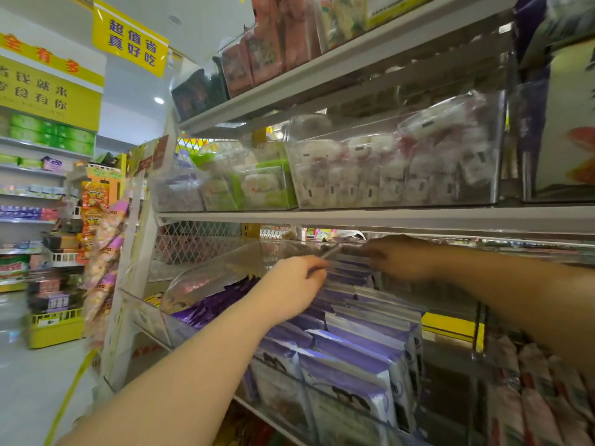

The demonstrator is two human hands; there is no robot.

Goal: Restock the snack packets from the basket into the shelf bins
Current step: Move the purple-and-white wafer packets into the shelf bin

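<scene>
- Purple packets [354, 349] stand on edge in a tight row that fills a clear bin [148, 313] under the shelf [354, 217].
- Left hand [289, 288]: positioned over the middle of the row, with fingers curled. It pinches the right edge of the bin's raised clear lid [206, 278].
- Right hand [402, 259]: in shadow at the rear of the bin, just right of the left hand and apart from it. Its fingers point left over the rearmost packets. Blur and shadow hide any grip, so I cannot tell whether it holds a packet.
- The front packets lie below both hands and nearer the camera, behind the bin's front wall.
- The shelf carries further clear bins of white packs [396, 162].
</scene>
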